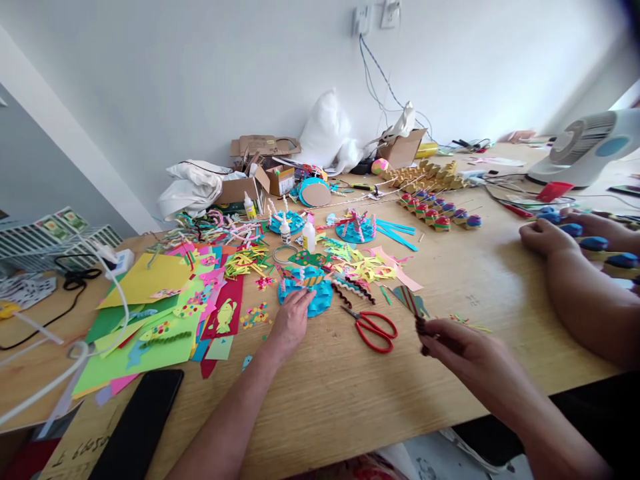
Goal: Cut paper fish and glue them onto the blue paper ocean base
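Note:
My left hand [290, 325] reaches forward over the wooden table [350, 387], and its fingertips rest on the near edge of a blue paper disc [313, 293] decorated with coloured bits. My right hand [457, 347] is closed in a pinch on a dark twisted pipe cleaner [421, 325], held just above the table. A teal paper shape with red stripes [409, 300] lies just beyond that hand. Red-handled scissors [373, 327] lie between my two hands, their blades pointing away to the left.
Coloured paper sheets [150, 313] and scraps cover the left of the table, with a black phone [143, 423] near the front edge. Glue bottles [309, 237], boxes [250, 187] and a row of painted pieces [440, 213] stand further back. Another person's hands [550, 237] work at right, beside a fan [585, 147].

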Motion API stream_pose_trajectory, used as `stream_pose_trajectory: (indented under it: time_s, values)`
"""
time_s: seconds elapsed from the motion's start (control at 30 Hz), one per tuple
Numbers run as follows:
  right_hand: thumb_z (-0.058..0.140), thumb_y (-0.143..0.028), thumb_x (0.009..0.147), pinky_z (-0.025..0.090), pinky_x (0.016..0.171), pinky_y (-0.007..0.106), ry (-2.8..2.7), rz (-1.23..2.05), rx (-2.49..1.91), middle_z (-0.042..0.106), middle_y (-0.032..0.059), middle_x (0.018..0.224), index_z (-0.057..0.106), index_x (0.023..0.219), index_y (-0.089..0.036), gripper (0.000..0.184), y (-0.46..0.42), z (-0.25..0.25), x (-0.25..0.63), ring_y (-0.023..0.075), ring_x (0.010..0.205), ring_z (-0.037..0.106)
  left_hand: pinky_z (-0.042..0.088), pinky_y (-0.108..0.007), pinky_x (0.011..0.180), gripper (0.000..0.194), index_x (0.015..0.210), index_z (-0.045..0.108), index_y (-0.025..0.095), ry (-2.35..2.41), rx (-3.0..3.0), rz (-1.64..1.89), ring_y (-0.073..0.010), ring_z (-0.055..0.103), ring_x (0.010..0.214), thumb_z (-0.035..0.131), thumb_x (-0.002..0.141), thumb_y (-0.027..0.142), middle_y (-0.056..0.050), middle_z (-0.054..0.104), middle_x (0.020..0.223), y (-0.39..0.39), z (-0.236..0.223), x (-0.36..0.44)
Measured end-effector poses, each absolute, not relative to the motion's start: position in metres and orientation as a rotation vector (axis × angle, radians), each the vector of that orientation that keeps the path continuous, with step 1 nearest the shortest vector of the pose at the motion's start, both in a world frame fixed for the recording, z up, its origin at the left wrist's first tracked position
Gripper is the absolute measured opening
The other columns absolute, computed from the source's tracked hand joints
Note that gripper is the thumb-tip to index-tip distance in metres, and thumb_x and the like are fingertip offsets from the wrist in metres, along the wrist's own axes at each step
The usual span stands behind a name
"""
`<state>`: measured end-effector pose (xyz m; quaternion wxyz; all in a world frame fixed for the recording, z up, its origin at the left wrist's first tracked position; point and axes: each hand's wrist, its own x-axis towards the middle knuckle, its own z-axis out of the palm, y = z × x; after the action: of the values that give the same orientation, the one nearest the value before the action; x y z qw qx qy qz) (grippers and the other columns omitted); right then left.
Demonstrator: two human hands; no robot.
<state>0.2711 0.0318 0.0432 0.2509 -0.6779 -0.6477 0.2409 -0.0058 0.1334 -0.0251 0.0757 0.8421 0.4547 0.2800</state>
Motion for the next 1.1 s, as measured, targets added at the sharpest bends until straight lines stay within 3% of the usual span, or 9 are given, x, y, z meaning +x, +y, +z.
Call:
stream_pose_trajectory:
  time_s: [0.17, 0.27, 0.43, 0.67, 1.1]
  values:
    - [0.052, -0.039, 0.074, 0.047, 0.067, 0.027, -1.616, 1.085, -1.298, 0.067, 0.0042, 0.076, 0.060, 0.075, -0.019, 0.022, 0.073, 0.032, 0.215, 0.0168, 0.073, 0.061, 0.043, -0.039, 0.095, 0.042, 0.116, 0.054, 0.017, 1.365, 2.519, 0.854, -0.0209, 0.051, 0.109, 0.037, 0.081, 0.003, -0.010, 0.058, 0.115, 0.136, -0.028, -0.007]
    - [0.053, -0.034, 0.073, 0.047, 0.070, 0.028, -1.638, 1.152, -1.144, 0.067, 0.0036, 0.075, 0.061, 0.075, -0.018, 0.018, 0.102, 0.012, 0.186, 0.0166, 0.073, 0.061, 0.043, -0.039, 0.094, 0.040, 0.114, 0.055, 0.018, 1.375, 2.514, 0.864, -0.0209, 0.051, 0.109, 0.039, 0.081, 0.003, -0.009, 0.058, 0.114, 0.136, -0.028, -0.007]
    - [0.053, -0.024, 0.072, 0.046, 0.065, 0.027, -1.750, 1.074, -1.197, 0.066, 0.0036, 0.071, 0.062, 0.072, -0.016, 0.013, 0.129, -0.011, 0.163, 0.0159, 0.067, 0.059, 0.044, -0.041, 0.092, 0.031, 0.104, 0.059, 0.015, 1.371, 2.500, 0.855, -0.0220, 0.052, 0.106, 0.043, 0.080, 0.003, -0.010, 0.061, 0.104, 0.134, -0.025, -0.005]
    - [0.052, -0.011, 0.071, 0.043, 0.065, 0.025, -1.986, 0.828, -1.309, 0.068, 0.0030, 0.073, 0.066, 0.072, -0.016, 0.015, 0.135, -0.008, 0.153, 0.0151, 0.069, 0.059, 0.047, -0.038, 0.088, 0.031, 0.095, 0.060, 0.017, 1.409, 2.424, 0.834, -0.0218, 0.054, 0.104, 0.045, 0.075, -0.002, -0.008, 0.062, 0.099, 0.133, -0.024, -0.003]
    - [0.049, -0.011, 0.073, 0.043, 0.064, 0.025, -2.058, 0.777, -1.308, 0.067, 0.0035, 0.072, 0.064, 0.074, -0.017, 0.016, 0.134, -0.009, 0.144, 0.0153, 0.067, 0.059, 0.049, -0.034, 0.079, 0.025, 0.091, 0.061, 0.017, 1.471, 2.395, 0.739, -0.0200, 0.060, 0.088, 0.045, 0.077, 0.002, -0.006, 0.065, 0.087, 0.131, -0.024, -0.003]
